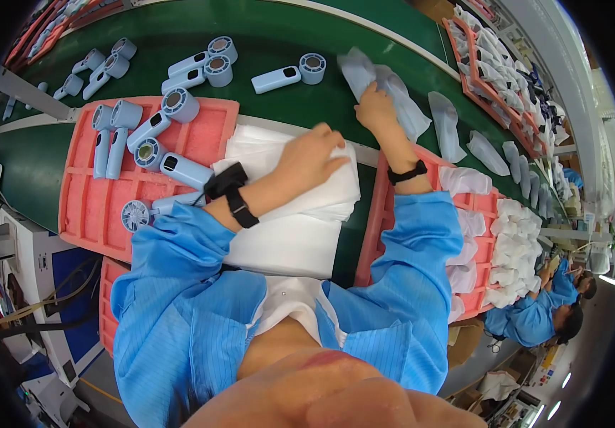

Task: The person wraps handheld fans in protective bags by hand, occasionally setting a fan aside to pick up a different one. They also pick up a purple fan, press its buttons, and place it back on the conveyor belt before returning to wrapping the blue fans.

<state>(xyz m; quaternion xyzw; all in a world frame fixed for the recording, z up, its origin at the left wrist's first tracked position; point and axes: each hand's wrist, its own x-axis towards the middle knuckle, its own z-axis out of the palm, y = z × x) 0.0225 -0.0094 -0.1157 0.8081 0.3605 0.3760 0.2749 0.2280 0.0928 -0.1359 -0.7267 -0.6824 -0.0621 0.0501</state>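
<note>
My left hand (309, 161) is over a stack of white foam-like pouches (257, 153), fingers slightly bent and apart, holding nothing I can see. On the green belt, my right hand (376, 110) has its fingers closed on a translucent white bag (356, 71), apparently with a handheld fan inside. Another bagged fan (406, 107) lies against it, on the right. An unwrapped light-blue handheld fan (277, 80) rests on the belt to the left. More blue fans (148, 131) lie in a pink tray (72, 189) left of the stack.
Loose blue fans (192, 71) sit farther left on the green belt (272, 43). Bagged fans (446, 128) line the belt to the right. A second pink tray (371, 250) there holds white-wrapped items (514, 235). Another person (535, 314) sits at the far right.
</note>
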